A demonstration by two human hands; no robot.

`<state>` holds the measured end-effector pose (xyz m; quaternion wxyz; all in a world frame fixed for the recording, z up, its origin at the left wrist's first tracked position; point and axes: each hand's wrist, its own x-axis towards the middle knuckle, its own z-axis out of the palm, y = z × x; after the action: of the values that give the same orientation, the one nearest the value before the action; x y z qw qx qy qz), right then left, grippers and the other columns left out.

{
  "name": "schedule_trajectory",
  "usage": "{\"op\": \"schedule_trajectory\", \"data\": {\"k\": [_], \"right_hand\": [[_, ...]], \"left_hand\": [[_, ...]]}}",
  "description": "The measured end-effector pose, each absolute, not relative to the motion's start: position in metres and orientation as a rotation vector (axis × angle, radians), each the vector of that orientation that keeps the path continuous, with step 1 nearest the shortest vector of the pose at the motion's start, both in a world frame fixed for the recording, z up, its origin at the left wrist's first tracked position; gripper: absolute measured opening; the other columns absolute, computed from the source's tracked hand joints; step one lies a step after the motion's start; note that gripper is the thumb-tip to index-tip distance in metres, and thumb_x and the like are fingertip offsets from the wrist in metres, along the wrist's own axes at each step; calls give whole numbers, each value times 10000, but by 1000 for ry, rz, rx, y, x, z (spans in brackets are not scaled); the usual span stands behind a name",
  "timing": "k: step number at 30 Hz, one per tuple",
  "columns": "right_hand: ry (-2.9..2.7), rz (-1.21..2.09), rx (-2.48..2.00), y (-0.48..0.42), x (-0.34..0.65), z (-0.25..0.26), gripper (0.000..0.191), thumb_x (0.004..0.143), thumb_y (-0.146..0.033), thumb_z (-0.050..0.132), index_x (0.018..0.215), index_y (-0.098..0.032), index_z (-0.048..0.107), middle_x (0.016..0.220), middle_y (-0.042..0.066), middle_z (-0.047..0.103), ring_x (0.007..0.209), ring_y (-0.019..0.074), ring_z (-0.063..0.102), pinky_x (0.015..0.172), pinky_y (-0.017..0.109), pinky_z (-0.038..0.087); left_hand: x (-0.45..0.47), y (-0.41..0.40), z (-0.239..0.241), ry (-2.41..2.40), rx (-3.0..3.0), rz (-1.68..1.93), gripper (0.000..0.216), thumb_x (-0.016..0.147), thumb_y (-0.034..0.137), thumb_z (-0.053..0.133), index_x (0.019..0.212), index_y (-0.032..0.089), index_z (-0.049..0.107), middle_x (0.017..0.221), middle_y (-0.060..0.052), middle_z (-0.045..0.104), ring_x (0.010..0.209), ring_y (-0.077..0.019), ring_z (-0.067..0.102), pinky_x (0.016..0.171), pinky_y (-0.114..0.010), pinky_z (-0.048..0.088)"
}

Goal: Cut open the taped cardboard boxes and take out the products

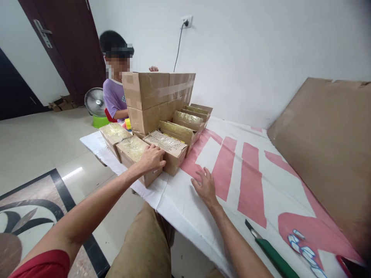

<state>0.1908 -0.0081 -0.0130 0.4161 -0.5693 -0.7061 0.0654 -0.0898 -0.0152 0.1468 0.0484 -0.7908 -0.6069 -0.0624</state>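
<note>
My left hand [152, 157] clamps the small box [131, 148], fingers hooked over its side; keep it square, bench [179, 202] edge is close. Right hand [206, 187] flat, empty, alongside

Tall taped carton [150, 90] as marker. Behind it: person in purple shirt [114, 96]. Left of it: floor fan [94, 101], dark door [72, 42]. Above it: wall socket [187, 21] with cable. Well right of it: flat cardboard sheet [327, 150], green-handled knife [272, 255].
</note>
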Motion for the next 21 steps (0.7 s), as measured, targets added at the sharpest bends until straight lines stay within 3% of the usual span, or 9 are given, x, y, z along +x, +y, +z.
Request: {"op": "schedule_trajectory", "data": {"k": [3, 8, 14, 21], "right_hand": [[-1730, 182, -1417, -18, 198, -28, 209, 831, -309, 583, 981, -222, 700, 1432, 165, 619, 1328, 361, 561, 1096, 602, 477], [-1665, 212, -1385, -20, 200, -36, 181, 848, -284, 568, 963, -223, 694, 1450, 171, 612, 1295, 363, 564, 1055, 610, 502], [-1608, 233, -1368, -20, 198, -40, 172, 854, -254, 572, 963, -226, 703, 1437, 151, 618, 1315, 358, 553, 1099, 605, 474], [-1583, 269, -1358, -21, 195, -39, 170, 860, -245, 557, 934, -213, 707, 1433, 173, 618, 1328, 366, 547, 1119, 609, 452]], "left_hand": [[-79, -15, 155, -1897, -2310, -137, 355, 890, 457, 660, 1129, 194, 665, 1095, -163, 777, 1159, -384, 667, 1094, -528, 386], [-66, -9, 158, -1980, -2192, -20, 654, 841, 367, 724, 1408, 138, 490, 1143, -220, 780, 1201, -422, 676, 1068, -525, 392], [-59, 6, 152, -2054, -2159, 81, 449, 831, 412, 731, 1207, 210, 592, 1112, -172, 789, 1221, -413, 668, 1033, -511, 428], [-49, 13, 153, -2129, -2134, 52, 374, 842, 386, 694, 1161, 209, 611, 1134, -167, 780, 1210, -388, 683, 1006, -484, 477]]}}
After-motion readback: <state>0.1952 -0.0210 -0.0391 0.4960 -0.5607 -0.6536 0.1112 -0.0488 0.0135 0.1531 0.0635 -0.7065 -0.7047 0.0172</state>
